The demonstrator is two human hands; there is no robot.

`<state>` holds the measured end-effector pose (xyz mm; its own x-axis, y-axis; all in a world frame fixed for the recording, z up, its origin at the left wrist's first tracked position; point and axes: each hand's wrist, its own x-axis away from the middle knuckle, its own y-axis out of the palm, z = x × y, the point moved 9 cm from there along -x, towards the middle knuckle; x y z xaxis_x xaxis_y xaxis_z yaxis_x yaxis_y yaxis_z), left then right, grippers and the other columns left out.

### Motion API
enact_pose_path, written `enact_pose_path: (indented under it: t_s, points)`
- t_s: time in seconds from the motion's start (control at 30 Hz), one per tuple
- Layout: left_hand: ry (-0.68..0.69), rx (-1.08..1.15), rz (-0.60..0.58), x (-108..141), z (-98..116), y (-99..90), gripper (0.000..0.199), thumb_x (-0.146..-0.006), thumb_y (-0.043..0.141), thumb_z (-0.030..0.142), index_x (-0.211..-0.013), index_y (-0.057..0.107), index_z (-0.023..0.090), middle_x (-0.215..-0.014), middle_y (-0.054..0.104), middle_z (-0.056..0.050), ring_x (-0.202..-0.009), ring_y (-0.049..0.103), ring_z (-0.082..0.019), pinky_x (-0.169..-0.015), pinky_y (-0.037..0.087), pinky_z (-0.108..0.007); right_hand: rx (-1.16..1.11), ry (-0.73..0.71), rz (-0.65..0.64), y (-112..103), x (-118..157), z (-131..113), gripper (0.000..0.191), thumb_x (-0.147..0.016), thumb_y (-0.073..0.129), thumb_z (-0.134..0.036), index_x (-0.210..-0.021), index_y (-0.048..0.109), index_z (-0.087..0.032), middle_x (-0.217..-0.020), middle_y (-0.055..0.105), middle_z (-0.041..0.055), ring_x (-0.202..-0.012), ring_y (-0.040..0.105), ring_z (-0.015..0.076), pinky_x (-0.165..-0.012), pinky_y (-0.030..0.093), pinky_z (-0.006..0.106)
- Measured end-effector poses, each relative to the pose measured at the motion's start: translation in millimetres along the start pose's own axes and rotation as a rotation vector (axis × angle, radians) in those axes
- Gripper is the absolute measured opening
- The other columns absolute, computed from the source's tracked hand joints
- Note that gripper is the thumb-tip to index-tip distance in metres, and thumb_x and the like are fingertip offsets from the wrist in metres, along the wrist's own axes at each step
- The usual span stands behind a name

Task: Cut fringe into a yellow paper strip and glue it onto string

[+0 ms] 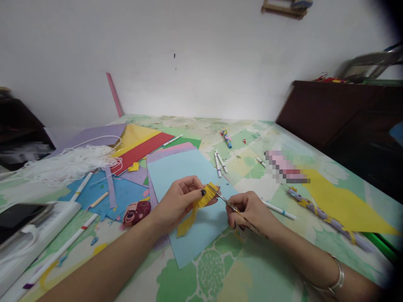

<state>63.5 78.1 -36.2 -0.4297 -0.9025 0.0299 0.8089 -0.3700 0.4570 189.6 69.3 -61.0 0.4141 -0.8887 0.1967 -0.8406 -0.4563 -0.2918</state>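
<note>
My left hand (185,197) pinches a fringed yellow paper strip (201,201), whose lower end hangs over a light blue sheet (176,167). In my right hand (248,212) are metal scissors (231,206), with fingers wrapped round the handles. The scissor blades point left and meet the strip's upper end, close to my left fingertips. Several narrow cuts run along the strip's edge. Both hands are above the light blue sheet and its right edge.
Coloured sheets, a tangle of white cord (72,163), a power strip (40,239) and a phone (22,218) lie left. White markers (221,161) sit beyond the hands. On the right are a yellow sheet (352,205) and a wrapped purple roll (327,218).
</note>
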Motion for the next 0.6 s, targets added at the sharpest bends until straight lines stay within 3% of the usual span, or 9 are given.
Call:
enact_pose_path:
  t_s: [0.37, 0.6]
  points:
    - [-0.002, 0.011, 0.011, -0.2, 0.6, -0.6, 0.013, -0.075, 0.066, 0.016, -0.067, 0.055, 0.013, -0.09, 0.072, -0.009, -0.09, 0.067, -0.022, -0.092, 0.047, -0.043, 0.001, -0.015, -0.019, 1.8, 2.3, -2.6, 0.015, -0.06, 0.063, -0.02, -0.053, 0.051, -0.014, -0.041, 0.041, -0.007, -0.04, 0.035, 0.0047, -0.038, 0.026, 0.017]
    - [0.0, 0.018, -0.003, 0.9, 2.3, 0.7, 0.012, -0.077, 0.063, 0.014, -0.068, 0.054, 0.013, -0.093, 0.071, -0.01, -0.096, 0.065, -0.025, -0.091, 0.048, -0.043, 0.012, -0.051, -0.041, 2.5, 1.7, 0.7, 0.015, -0.063, 0.064, -0.023, -0.059, 0.053, -0.013, -0.045, 0.038, -0.0066, -0.042, 0.034, 0.0051, -0.039, 0.024, 0.017]
